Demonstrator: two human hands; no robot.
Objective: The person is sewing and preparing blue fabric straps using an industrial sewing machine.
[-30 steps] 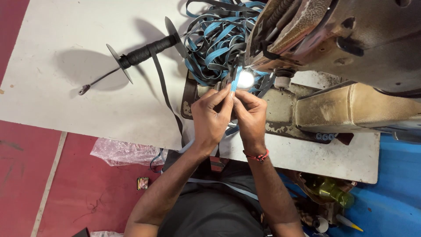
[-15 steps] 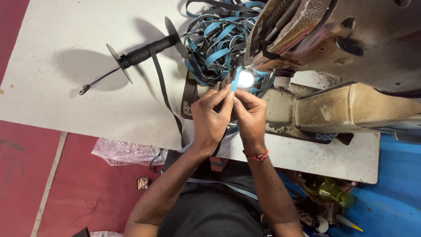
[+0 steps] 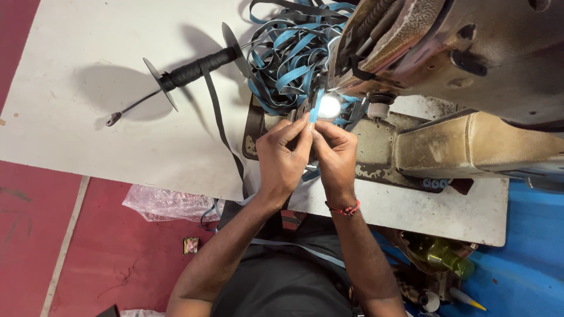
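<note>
while a small lamp [image 3: 329, 107] glares under the head of a worn industrial sewing machine [image 3: 446, 64], two bare hands meet just below it on a white table [image 3: 88, 70]. the left hand [image 3: 282, 158] and the right hand [image 3: 336, 155] are both closed in a fingertip pinch on a narrow blue strap [image 3: 315, 109], holding it right at the needle area, beside the light. behind them, a loose tangle of blue and black straps [image 3: 288, 58] lies heaped on the table against the machine. to the left lies a spool of black strap on a thin metal rod [image 3: 194, 69], one black strip trailing off the table edge. a red thread bracelet [image 3: 345, 209] circles the right wrist. to do this well, the strap likely needs to stay flat and taut between the pinches, fingertips clear of the needle.
</note>
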